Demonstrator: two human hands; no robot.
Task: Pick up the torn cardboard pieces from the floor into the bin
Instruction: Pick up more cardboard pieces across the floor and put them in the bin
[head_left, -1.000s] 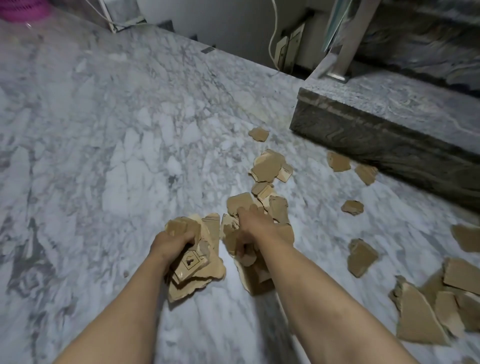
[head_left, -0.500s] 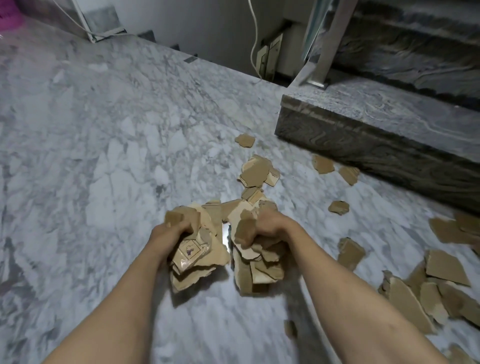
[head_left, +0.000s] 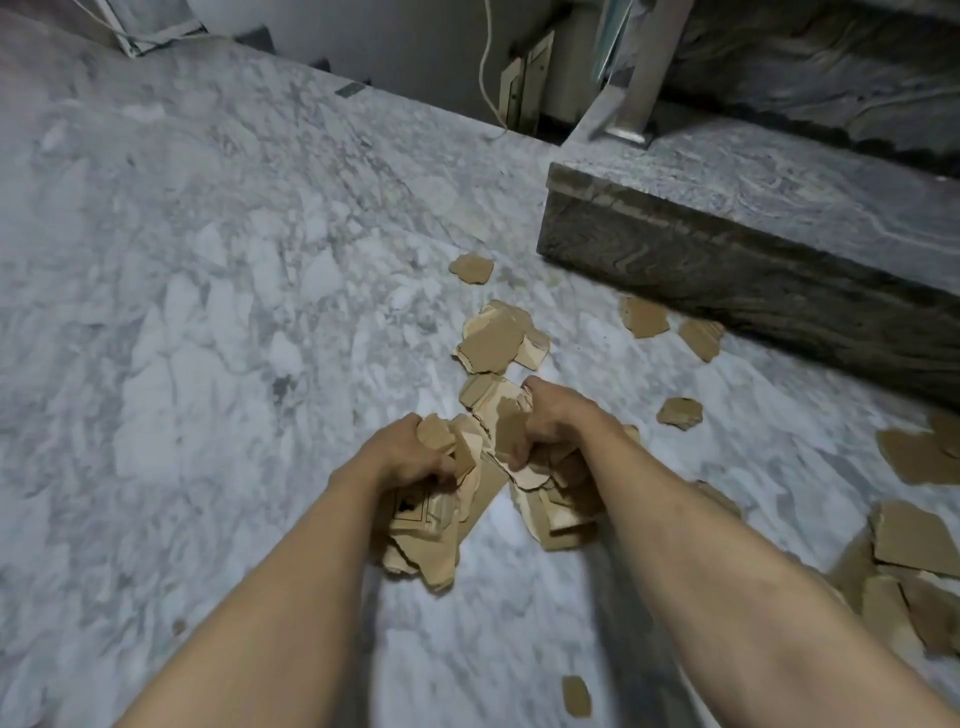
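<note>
I see both hands full. The left hand (head_left: 410, 457) has its fingers curled tight round a bunch of cardboard scraps (head_left: 431, 525); one of them carries a black printed mark, and the bunch hangs below the fist, above the floor (head_left: 208, 312). The right hand (head_left: 550, 415) grips a second bunch (head_left: 550, 499) the same way, thumb and fingers wrapped round the top of it. The two bunches sit just beside each other, close to touching.

More scraps lie loose on the marble floor. A small stack (head_left: 498, 340) rests just beyond the right hand, with a single piece (head_left: 471, 268) farther on. Two pieces (head_left: 644, 317) lie near the foot of the stone step (head_left: 753, 270), and another (head_left: 679, 413) sits right of my right wrist. A heap (head_left: 914, 566) spreads along the right edge, and one small bit (head_left: 575, 696) lies between my forearms. I cannot see the bin from here.

A white cable (head_left: 485, 78) hangs down the far wall.
</note>
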